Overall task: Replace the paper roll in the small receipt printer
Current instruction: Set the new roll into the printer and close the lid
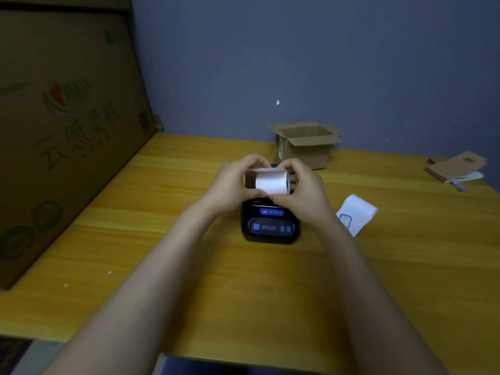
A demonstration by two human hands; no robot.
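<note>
Reaching forward from the near edge, two bare forearms stretch over the yellow wood-grain counter (135,266) toward its middle, where a small black receipt printer (270,226) sits with blue-lit buttons on its near face. Just right of the printer a loose strip of white paper (357,212) with a blue outline printed on it lies curled on the counter, apart from the machine. Above the far part of the printer, the left hand (232,182) and the right hand (305,190) meet around a white paper roll (272,182), each hand grasping one end of it, thumbs tucked under its near side and fingers curled over the top. The roll lies sideways and is held right at the printer's far end; whether it rests inside the paper bay cannot be told, since the hands cover that part. Beyond the hands, a small open cardboard box (305,147) stands near the blue-grey wall, flaps spread. At the far right lies a brown notebook (457,165) with some small items beside it. A large printed cardboard carton (67,125) fills the left side, resting on the counter.
</note>
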